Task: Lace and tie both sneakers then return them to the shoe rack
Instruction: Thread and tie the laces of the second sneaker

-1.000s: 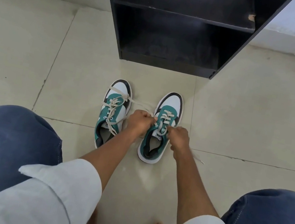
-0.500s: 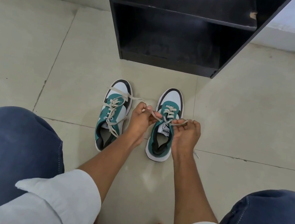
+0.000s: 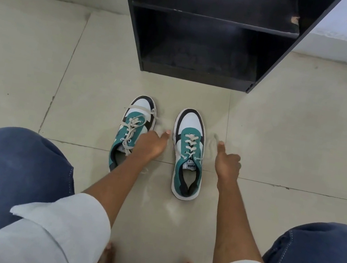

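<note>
Both sneakers on floor, side by side, just before rack [image 3: 200,76]. Right sneaker [image 3: 189,154] laced to top, ends pulled out sideways, blurred; no bow visible, so tying judged unfinished. Left sneaker [image 3: 132,133] lace loose, draped over toe, untied. Shelving not yet done. Long axes run toward rack, toes to rack, heels to person. Left hand [image 3: 150,144] and right hand [image 3: 227,163]: fingers curled, seemingly gripping lace ends; lace in grip blurred.

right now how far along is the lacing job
Done: right sneaker laced up its eyelets. In hand: both hands pull its lace ends apart, left hand, right hand; no bow shows. Left: left sneaker laces loose, rack holds no shoes.
</note>
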